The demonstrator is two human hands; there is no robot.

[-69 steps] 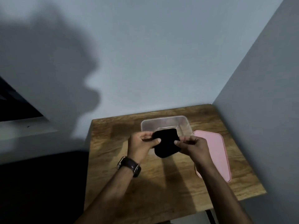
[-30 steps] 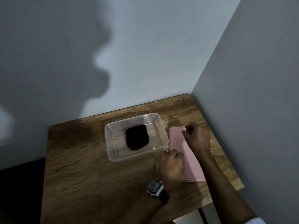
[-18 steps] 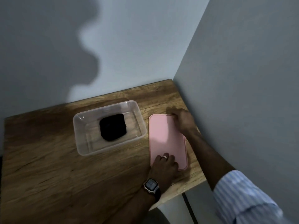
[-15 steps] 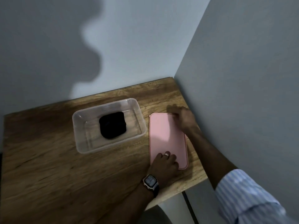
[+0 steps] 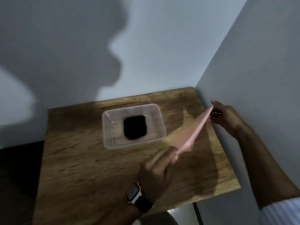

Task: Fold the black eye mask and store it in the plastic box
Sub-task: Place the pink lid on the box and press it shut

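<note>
The folded black eye mask lies on the floor of the clear plastic box, which stands open on the wooden table. To the right of the box, the pink lid is lifted off the table and tilted on edge, blurred by motion. My left hand, with a watch on its wrist, grips the lid's near end. My right hand pinches the lid's far end close to the right wall.
The table sits in a corner, with a grey wall behind it and another wall along its right edge. A dark area lies left of the table. Bare wood spreads in front of the box.
The lid lay flat on the table with both hands resting on it; now both hands have raised it and tipped it on edge. The mask and box have stayed put.
</note>
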